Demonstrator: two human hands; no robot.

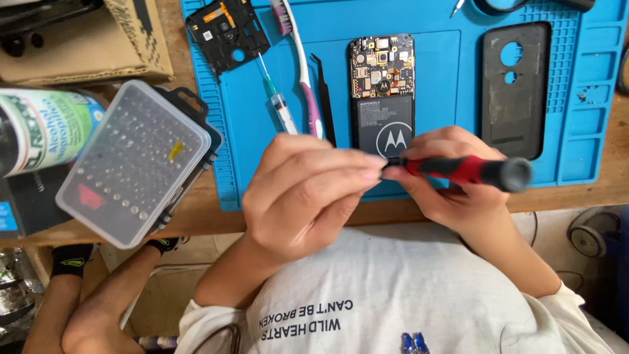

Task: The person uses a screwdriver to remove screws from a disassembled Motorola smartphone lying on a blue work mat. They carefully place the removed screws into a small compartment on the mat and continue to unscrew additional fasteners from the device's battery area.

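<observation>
Wooden tabletop (196, 216) carried a blue rubber work mat (249, 131), a clear plastic screwdriver-bit case (134, 164), a brown cardboard box (85, 46) and a labelled bottle (39, 131) lying on its side.

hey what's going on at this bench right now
A person holds a red-and-black screwdriver in the right hand, while the left hand pinches its front tip. Behind the hands, an opened phone lies on a blue work mat with its circuit board and battery exposed. Its black back cover lies to the right; tweezers, a toothbrush, a syringe and a clear bit case lie to the left.
</observation>
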